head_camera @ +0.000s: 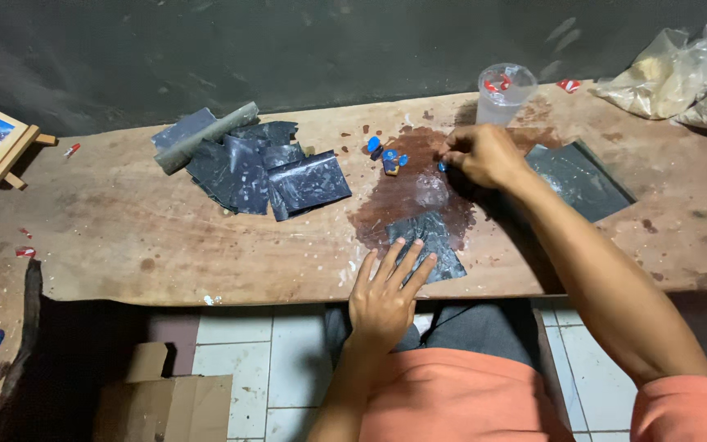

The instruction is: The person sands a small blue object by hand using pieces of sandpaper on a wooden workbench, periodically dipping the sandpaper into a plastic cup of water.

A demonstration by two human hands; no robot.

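Wooden bench (165, 245) below me: my left hand (384, 296) lies spread flat on a dark sheet (427, 237), right hand (482, 155) pinching a small blue piece (442, 167)

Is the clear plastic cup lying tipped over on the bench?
No, the clear plastic cup stands upright at the back of the wooden bench.

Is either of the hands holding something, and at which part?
The right hand pinches a small blue piece at its fingertips; which part cannot be told. The left hand holds nothing; it presses flat on a dark plastic sheet.
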